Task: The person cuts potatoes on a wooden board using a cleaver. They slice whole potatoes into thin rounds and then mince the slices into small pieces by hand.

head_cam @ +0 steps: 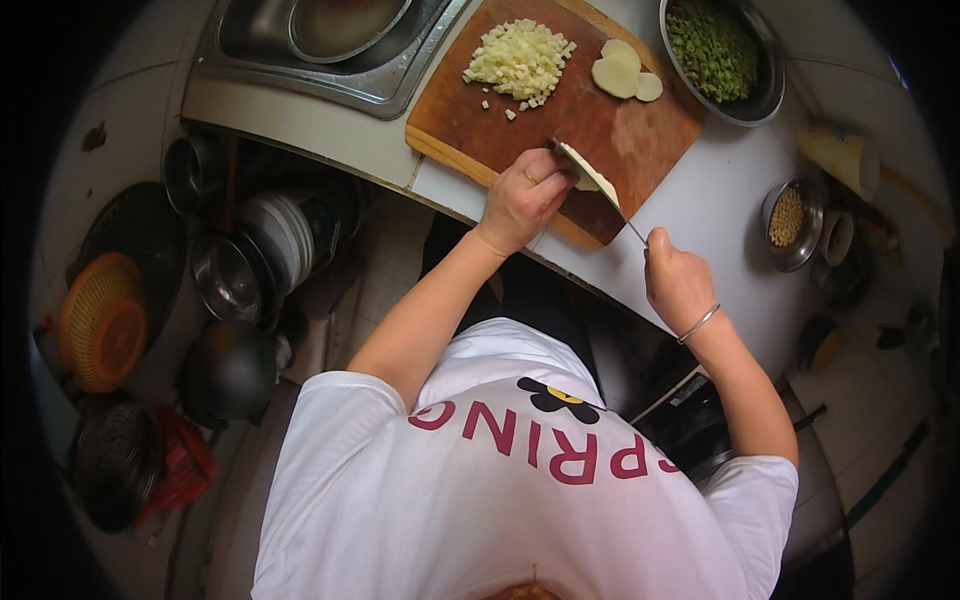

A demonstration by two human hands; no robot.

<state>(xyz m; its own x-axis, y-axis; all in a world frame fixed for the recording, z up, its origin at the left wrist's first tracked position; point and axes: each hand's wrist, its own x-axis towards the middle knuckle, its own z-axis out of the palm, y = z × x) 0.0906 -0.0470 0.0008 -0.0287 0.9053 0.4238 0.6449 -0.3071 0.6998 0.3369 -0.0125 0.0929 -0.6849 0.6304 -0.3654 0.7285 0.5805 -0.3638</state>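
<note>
My right hand (679, 281) is closed around the handle of a kitchen knife (600, 180), whose blade lies over the near part of a wooden cutting board (637, 161). A pale cut piece (589, 166) clings along the blade. My left hand (527, 196), with a ring on one finger, has its curled fingertips against the blade and on a pale vegetable slice (585, 181), mostly hidden by hand and knife. Farther back on the board are a heap of pale diced vegetable, perhaps potato (520, 61), and several round slices (618, 75).
A metal sink (390, 94) holding a bowl adjoins the board's left side. At the right stand a metal bowl of chopped greens (712, 52) and a small metal bowl of beige beans or similar (786, 217). Pots and an orange plastic basket (105, 322) sit low at the left.
</note>
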